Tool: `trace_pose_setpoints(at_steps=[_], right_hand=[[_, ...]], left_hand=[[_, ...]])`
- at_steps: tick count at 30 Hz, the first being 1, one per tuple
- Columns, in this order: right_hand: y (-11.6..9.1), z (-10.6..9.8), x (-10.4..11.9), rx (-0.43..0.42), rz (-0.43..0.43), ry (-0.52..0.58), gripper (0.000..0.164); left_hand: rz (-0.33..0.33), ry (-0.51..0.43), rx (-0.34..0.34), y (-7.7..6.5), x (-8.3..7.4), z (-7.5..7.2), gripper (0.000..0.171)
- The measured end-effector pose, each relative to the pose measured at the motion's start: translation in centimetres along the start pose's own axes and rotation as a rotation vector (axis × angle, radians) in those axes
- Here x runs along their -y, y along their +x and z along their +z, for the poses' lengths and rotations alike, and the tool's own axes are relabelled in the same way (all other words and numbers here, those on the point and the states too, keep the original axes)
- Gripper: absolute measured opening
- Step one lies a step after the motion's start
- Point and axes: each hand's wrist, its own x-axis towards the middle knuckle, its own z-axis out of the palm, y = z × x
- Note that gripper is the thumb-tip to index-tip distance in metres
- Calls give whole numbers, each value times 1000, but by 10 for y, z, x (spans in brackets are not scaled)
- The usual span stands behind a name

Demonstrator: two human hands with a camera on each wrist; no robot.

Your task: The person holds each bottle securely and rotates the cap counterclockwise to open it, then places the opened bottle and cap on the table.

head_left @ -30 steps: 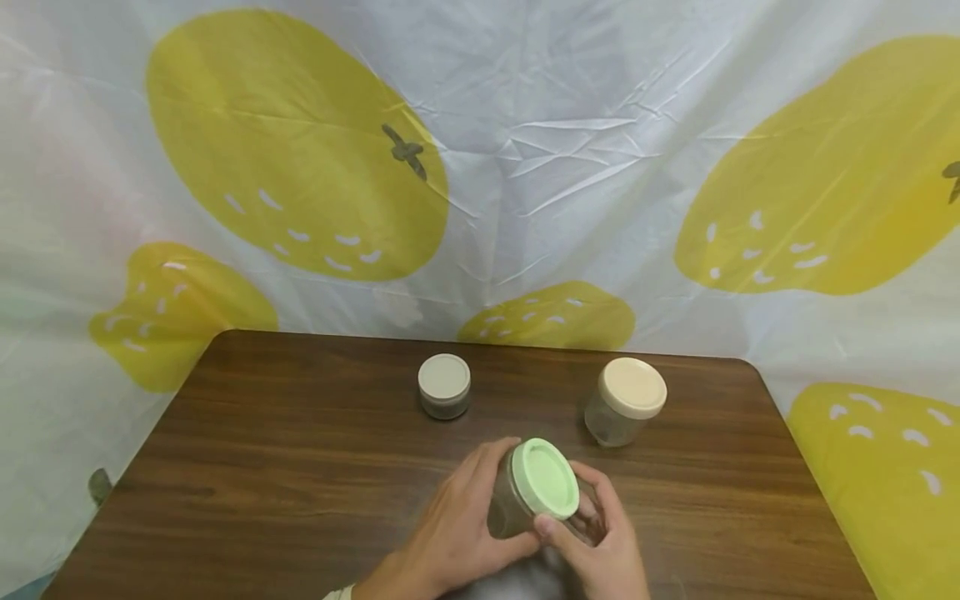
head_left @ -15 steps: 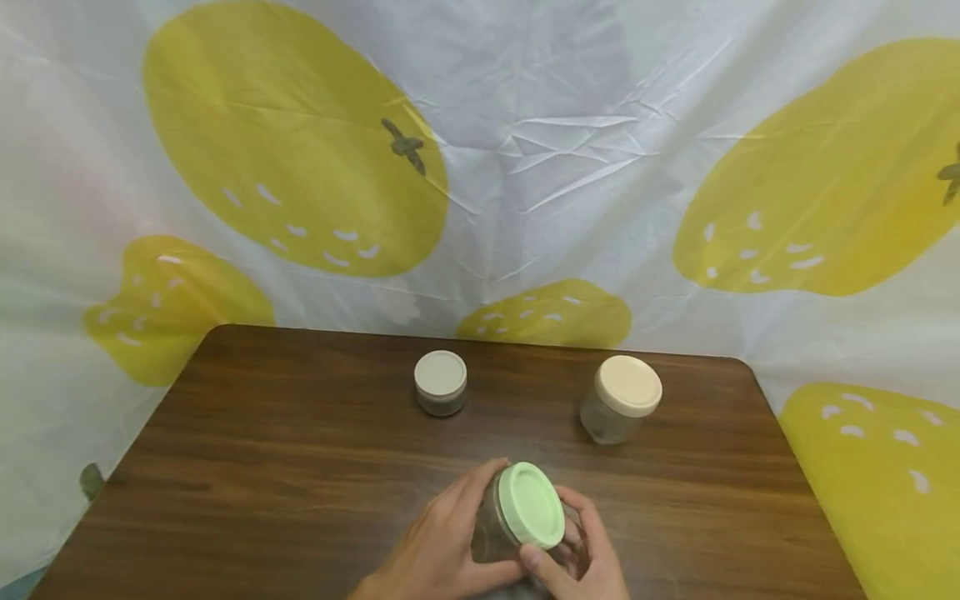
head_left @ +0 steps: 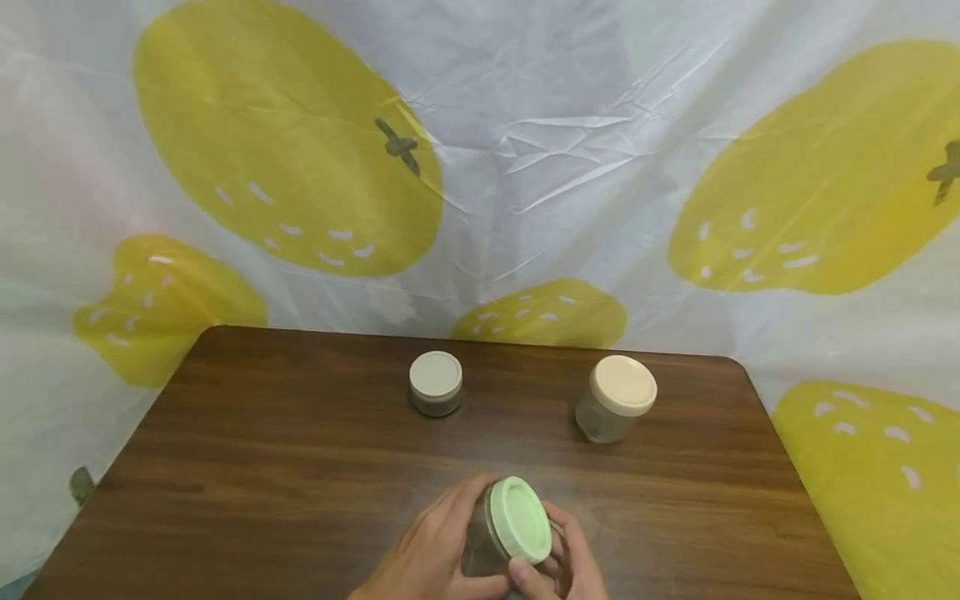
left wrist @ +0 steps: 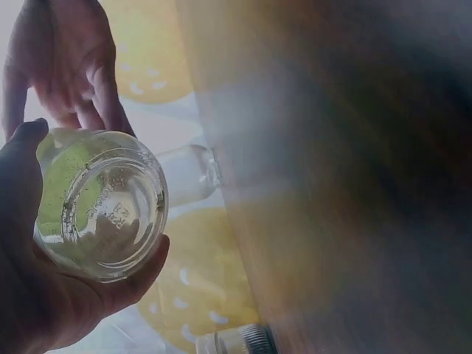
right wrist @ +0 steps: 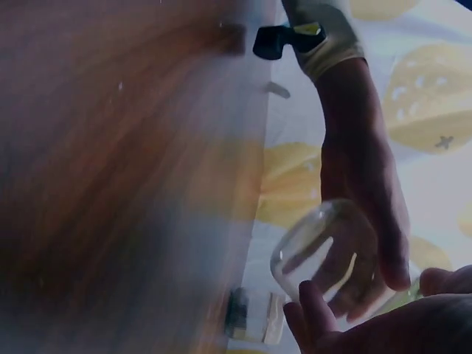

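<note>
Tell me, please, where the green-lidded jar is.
In the head view, the green-lidded jar is at bottom centre, held tilted between the left hand and right hand, in front of the white-lidded jar and cream-lidded jar on the table.

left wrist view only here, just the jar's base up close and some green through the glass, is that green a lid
Observer: Yes, the head view shows a green lid on the held jar.

Operator: ok and the right hand, i lose the end of its thumb

Observer: In the head view, its tip lies at the lower edge of that lid.

Operator: two more jars on the table right, which is taller

Observer: The cream-lidded jar; it looks taller than the white-lidded jar.
</note>
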Motion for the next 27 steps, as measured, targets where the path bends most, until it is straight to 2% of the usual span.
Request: trace_pose_setpoints(at_steps=[3, 5, 7, 10, 13, 17, 21, 24, 27], right_hand=[[0, -2, 2, 63, 17, -23, 74], [2, -4, 8, 67, -12, -134, 69], [6, -6, 17, 43, -79, -334, 60], [12, -7, 30, -50, -161, -672, 52], [17, -7, 39, -131, -192, -885, 47], [19, -5, 42, -187, -211, -1002, 33], [21, -2, 39, -235, -277, -1080, 32], [22, -1, 37, -251, -325, -1086, 34], [22, -1, 35, -241, -347, -1041, 31]], left_hand=[[24, 43, -25, -3, 1, 0, 88], [54, 83, -52, -3, 2, 0, 87], [75, 106, -70, -1, 2, 1, 88], [107, 133, -91, 1, 1, 1, 92], [130, 151, -109, 3, 0, 2, 96], [157, 186, -152, 4, 0, 4, 97], [177, 207, -192, 6, -1, 4, 97], [183, 208, -202, 6, -1, 4, 97], [183, 201, -198, 6, -1, 3, 97]])
